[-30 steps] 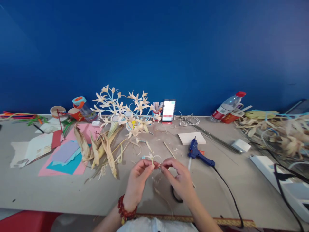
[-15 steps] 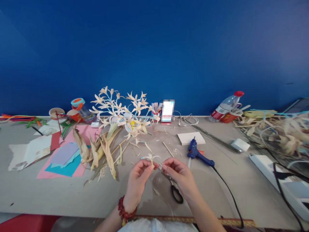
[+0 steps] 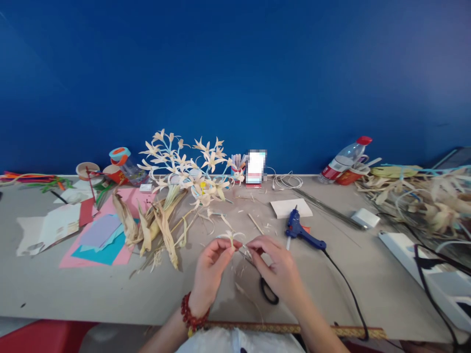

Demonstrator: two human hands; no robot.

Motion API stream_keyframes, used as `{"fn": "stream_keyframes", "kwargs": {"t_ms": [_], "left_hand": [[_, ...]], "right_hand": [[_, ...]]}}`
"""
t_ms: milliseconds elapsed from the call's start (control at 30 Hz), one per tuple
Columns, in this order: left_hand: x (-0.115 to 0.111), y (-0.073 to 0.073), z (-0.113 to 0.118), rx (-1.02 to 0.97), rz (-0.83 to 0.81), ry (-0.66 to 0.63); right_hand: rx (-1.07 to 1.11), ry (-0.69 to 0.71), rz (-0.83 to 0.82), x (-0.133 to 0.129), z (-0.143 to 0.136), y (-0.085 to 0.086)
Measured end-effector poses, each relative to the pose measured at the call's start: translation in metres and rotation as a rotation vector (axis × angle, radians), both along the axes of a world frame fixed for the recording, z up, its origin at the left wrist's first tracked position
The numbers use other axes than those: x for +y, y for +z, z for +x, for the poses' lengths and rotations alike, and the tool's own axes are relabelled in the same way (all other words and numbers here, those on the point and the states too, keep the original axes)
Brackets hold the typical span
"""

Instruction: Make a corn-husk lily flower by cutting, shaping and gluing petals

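Note:
Between thumb and fingers, my left hand (image 3: 215,264) pinches the base of a small pale husk flower (image 3: 231,236), its thin petals spread above the fingertips. Just to its right is my right hand (image 3: 274,262), fingers pressed together on something too small to make out. Under my right hand lie black-handled scissors (image 3: 270,292), their blades partly covered. A large bunch of husk flowers (image 3: 189,169) on pale blue stems stands behind. A blue glue gun (image 3: 302,233) rests to the right beside a white card (image 3: 285,208).
Dried corn husks (image 3: 162,230) and coloured paper (image 3: 101,235) lie left. A lit phone (image 3: 255,166) stands by the wall. Right are a tilted bottle (image 3: 344,159), wires (image 3: 327,208), a husk pile (image 3: 437,196) and a white power strip (image 3: 423,279). The glue gun's black cord crosses the table.
The fingers of my right hand have bent and shifted slightly, and that hand now covers more of the scissors. My left hand keeps its pinch on the flower. The view has moved a little.

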State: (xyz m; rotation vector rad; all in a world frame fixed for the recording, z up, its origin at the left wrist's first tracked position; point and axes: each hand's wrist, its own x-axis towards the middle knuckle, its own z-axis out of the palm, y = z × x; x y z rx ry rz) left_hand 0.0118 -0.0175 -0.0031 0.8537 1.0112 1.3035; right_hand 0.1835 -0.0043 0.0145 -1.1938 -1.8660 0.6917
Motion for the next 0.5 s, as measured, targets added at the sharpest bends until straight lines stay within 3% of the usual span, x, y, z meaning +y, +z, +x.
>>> {"fn": "stream_keyframes", "kwargs": {"t_ms": [167,500], "left_hand": [[0.0001,0.0014,0.0016,-0.005,0.011,-0.03],[-0.0026,-0.001,0.0052,-0.1,-0.012,-0.027]], "right_hand": [[-0.07,0.026,0.101,-0.0007,-0.0033,0.0074],[-0.005,0.021,0.096,-0.0009,-0.008,0.0097]]}}
